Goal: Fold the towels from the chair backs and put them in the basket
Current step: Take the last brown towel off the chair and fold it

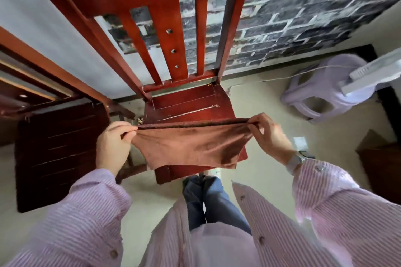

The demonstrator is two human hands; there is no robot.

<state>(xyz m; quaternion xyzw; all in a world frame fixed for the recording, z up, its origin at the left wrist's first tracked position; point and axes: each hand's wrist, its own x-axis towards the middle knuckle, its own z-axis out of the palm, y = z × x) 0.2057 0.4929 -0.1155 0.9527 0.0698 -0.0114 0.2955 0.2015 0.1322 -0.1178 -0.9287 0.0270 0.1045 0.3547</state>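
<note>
**Towel held stretched between both hands, fold in progress**

Both grips are closed on the same brown towel (191,147): the left hand (115,143) pinches one upper corner and the right hand (269,134) pinches the other, so the top edge is pulled straight between them. The towel hangs in the air just in front of the red wooden chair (165,28), above the front part of its seat, and does not touch the chair back. The top edge seems to have two layers, so I judge that the first fold is already made, but this is not fully clear.

A darker second chair (58,154) stands to the left of the red chair, and a pale plastic stool (321,93) stands to its right, near the brick-pattern wall (303,17).

The basket is not in view. The next move, in my judgement, is to bring the two corners together for another fold, keeping the edges aligned, and then to find the basket.
</note>
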